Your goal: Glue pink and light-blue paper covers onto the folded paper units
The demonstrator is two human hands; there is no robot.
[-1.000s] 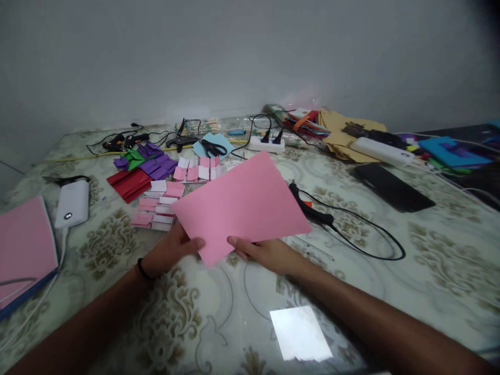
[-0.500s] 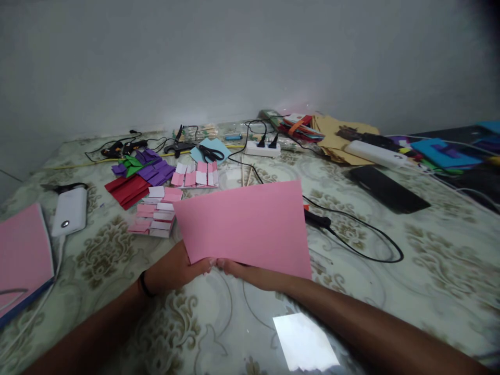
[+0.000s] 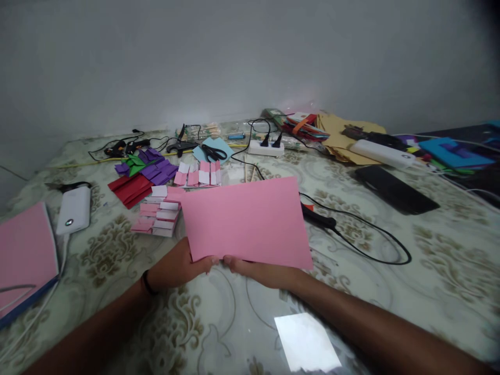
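A large pink paper sheet (image 3: 246,221) is held just above the patterned table, its near edge pinched by both hands. My left hand (image 3: 175,268) grips the sheet's near left corner, thumb on top. My right hand (image 3: 261,273) holds the near edge beside it, fingertips almost touching the left thumb. Most of both hands' fingers are hidden under the sheet. Small folded pink and white paper pieces (image 3: 158,216) lie just left of the sheet.
Red folded papers (image 3: 128,187), purple pieces (image 3: 156,169), scissors (image 3: 213,152), a power strip (image 3: 265,148), a white power bank (image 3: 73,210), a pink pad (image 3: 23,255), a black cable (image 3: 363,234) and a black phone (image 3: 394,188) lie around.
The pink sheet turned from a tilted diamond to lie square. My hands slid together along its near edge.
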